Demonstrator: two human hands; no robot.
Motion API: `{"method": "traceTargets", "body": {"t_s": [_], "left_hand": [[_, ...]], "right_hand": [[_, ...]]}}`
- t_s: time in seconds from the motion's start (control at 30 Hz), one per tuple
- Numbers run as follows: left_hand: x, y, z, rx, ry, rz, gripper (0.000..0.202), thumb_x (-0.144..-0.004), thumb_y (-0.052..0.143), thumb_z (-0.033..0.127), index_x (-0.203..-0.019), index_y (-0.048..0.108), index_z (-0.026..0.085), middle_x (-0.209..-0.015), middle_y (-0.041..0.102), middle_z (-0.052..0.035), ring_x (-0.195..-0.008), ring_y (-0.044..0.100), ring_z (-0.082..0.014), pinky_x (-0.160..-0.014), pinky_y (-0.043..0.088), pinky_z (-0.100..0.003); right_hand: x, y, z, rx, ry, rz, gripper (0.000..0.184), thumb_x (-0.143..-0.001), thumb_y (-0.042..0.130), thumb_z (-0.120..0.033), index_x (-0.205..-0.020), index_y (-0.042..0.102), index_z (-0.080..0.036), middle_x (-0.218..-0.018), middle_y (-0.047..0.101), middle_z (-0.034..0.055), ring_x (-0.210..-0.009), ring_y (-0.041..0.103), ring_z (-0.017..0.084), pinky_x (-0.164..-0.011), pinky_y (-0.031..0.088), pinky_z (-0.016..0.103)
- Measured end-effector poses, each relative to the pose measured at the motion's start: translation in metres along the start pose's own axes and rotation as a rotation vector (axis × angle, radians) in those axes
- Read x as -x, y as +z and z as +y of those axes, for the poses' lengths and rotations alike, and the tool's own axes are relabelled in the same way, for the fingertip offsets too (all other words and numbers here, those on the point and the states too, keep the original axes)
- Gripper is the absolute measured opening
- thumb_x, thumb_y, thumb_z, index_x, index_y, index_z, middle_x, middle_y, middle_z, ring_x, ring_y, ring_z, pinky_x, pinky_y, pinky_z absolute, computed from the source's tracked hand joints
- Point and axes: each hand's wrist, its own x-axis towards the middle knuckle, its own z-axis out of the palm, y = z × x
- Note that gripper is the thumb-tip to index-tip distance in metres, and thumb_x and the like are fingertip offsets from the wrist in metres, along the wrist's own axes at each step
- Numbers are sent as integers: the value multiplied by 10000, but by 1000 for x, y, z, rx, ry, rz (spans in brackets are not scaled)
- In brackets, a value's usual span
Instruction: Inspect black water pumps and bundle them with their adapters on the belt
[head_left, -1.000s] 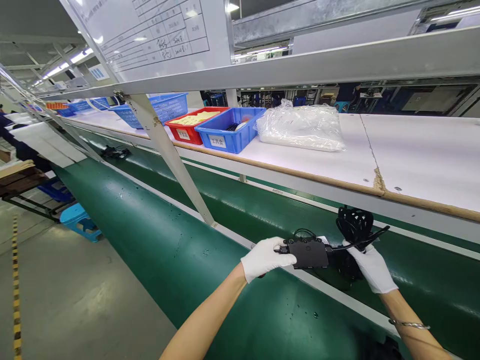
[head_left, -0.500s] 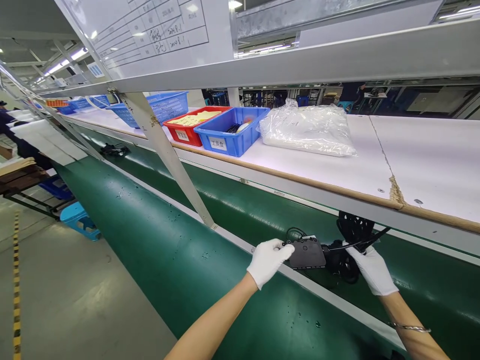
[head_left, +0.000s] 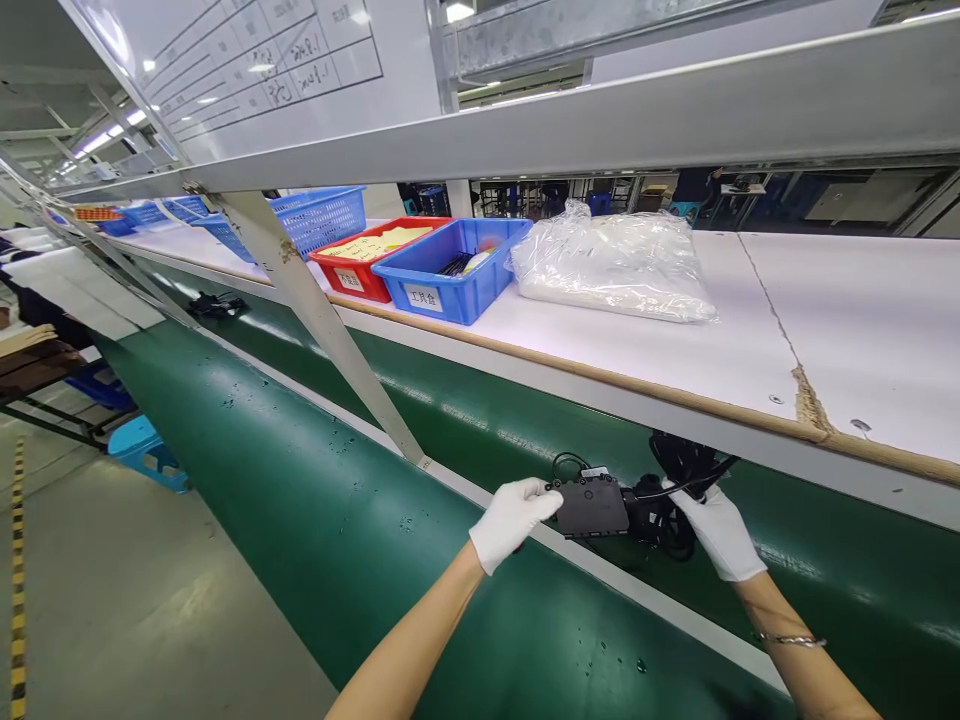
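Both my hands wear white gloves. My left hand (head_left: 511, 518) grips the left end of a flat black box-shaped device (head_left: 591, 506), held just above the inner green conveyor belt (head_left: 480, 405). My right hand (head_left: 716, 530) is closed on the black coiled cable bundle (head_left: 679, 462) joined to the device, under the edge of the white shelf (head_left: 675, 345). Thin black wires loop behind the box.
On the shelf lie a clear plastic bag of white parts (head_left: 611, 262), a blue bin (head_left: 442, 268), a red bin (head_left: 367, 258) and blue baskets (head_left: 315, 215). A slanted metal strut (head_left: 322, 325) crosses the belts. Another black device (head_left: 216, 305) lies far left on the belt. A blue stool (head_left: 142, 452) stands on the floor.
Both hands with the device and cable have moved forward and slightly left, toward the inner belt under the shelf edge. The view has shifted a little to the right.
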Motion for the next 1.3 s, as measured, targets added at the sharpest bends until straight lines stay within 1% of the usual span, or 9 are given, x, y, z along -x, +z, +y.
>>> {"method": "traceTargets", "body": {"t_s": [0.4,0.53,0.6,0.73,0.83,0.9,1.07,1.17,1.3], "left_hand": [[-8,-26,-5,-58,49,-2,438,-795,560,616,-778,596,179,-755,559,-6,-722,501,-153,-686,419,-303],[-7,-34,-16,-135,121,-11,386,-805,670,505,-1018,683,183,-834,656,-12,-752,577,-165,-697,455,-295],[-6,-39,-24,-447,365,90,370,-806,727,432,-1117,695,234,-781,655,7,-721,584,-162,-661,441,-287],[-6,-57,-39,-1296,1147,477,275,-867,647,166,-1093,722,303,-532,459,53,-514,433,-135,-517,293,-302],[-4,-75,-46,-1439,1425,594,457,-842,611,63,-1179,698,359,-517,425,68,-469,382,-123,-492,257,-301],[-2,-83,-50,-1376,1371,503,452,-876,596,95,-1183,697,411,-504,410,69,-456,369,-121,-487,249,-295],[-19,-90,-59,-635,623,339,244,-856,711,357,-1093,761,336,-592,531,24,-602,526,-143,-599,418,-289],[-56,-102,-63,-332,418,371,373,-853,705,499,-1125,736,245,-767,654,-10,-750,623,-172,-684,497,-292],[-126,-138,-72,-70,219,354,409,-981,533,542,-944,677,161,-589,489,56,-488,447,-93,-483,399,-237]], "right_hand": [[-4,25,-6,8,21,-19,513,-694,787,-562,-1077,741,-224,-1107,803,82,-1147,718,322,-1026,577,431],[-8,31,-1,-5,11,-11,536,-673,801,-582,-1066,749,-222,-1139,794,86,-1172,704,327,-1058,549,441],[-10,34,2,-7,7,11,578,-645,814,-593,-1075,745,-213,-1127,794,94,-1187,692,337,-1086,520,466],[-12,41,3,-14,-16,22,626,-607,824,-624,-1065,739,-206,-1123,790,99,-1195,678,347,-1106,490,507],[-10,48,0,-19,-19,16,606,-600,827,-614,-1049,742,-216,-1139,788,99,-1156,693,339,-1068,526,499],[-7,55,-4,-26,-22,8,603,-606,828,-597,-1069,738,-221,-1150,786,88,-1174,688,326,-1085,521,474],[-4,81,-14,-81,92,-29,726,-625,820,-610,-1208,681,-200,-1245,755,90,-1261,648,313,-1145,479,420],[-11,111,-12,-80,172,-62,714,-720,774,-614,-1283,646,-194,-1324,721,101,-1267,650,310,-1121,504,409],[-27,164,2,-76,244,-155,645,-826,701,-565,-1343,616,-190,-1324,722,113,-1217,687,287,-1051,554,389]]}}
